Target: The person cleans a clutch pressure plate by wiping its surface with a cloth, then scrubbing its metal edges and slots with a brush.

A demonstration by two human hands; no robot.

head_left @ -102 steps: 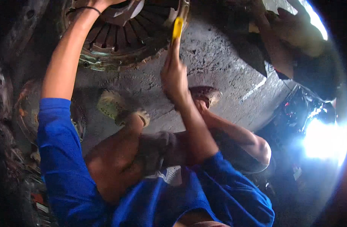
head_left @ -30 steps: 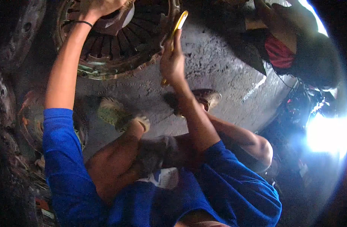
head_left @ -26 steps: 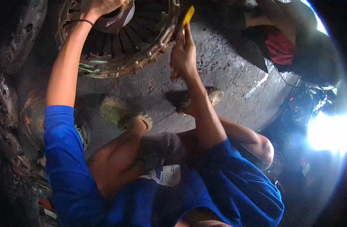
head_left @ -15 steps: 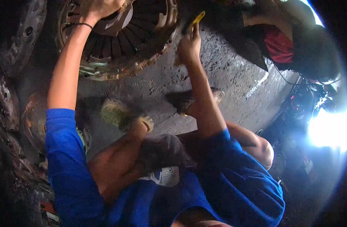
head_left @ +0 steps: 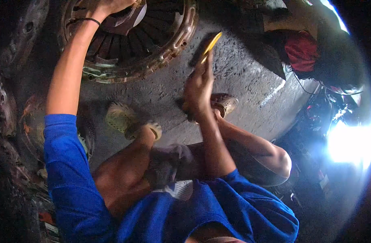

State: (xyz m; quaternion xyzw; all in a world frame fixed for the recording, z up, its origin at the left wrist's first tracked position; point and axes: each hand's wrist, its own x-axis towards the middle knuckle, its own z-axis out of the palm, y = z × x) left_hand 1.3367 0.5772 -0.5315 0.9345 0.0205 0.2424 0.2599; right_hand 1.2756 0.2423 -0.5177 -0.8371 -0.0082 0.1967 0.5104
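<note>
A large round clutch pressure plate [head_left: 173, 48] with a rusty rim and radial fingers lies at the upper left. Over its centre is my left hand [head_left: 116, 5], partly cut off by the top edge. Its fingers look curled, and a small brownish, rough bit shows at their tips; what it is I cannot make out. My right hand [head_left: 198, 91], closed and slightly blurred, holds a slim yellow tool [head_left: 212, 43] that points up and away, to the right of the plate and apart from it. The tool's kind is unclear, its lower part hidden by the hand.
Dark metal parts [head_left: 7, 105] line the left side, with another round part [head_left: 33, 125] nearby. My feet in clogs [head_left: 120, 117] are on the rough grey floor [head_left: 250, 105]. Another person in dark clothes with red cloth [head_left: 301, 50] is at the upper right, beside a cable [head_left: 303, 85].
My right hand has drawn back toward my body and turned, with the yellow tool still in it. My left hand stays over the plate, shifted slightly upward in view.
</note>
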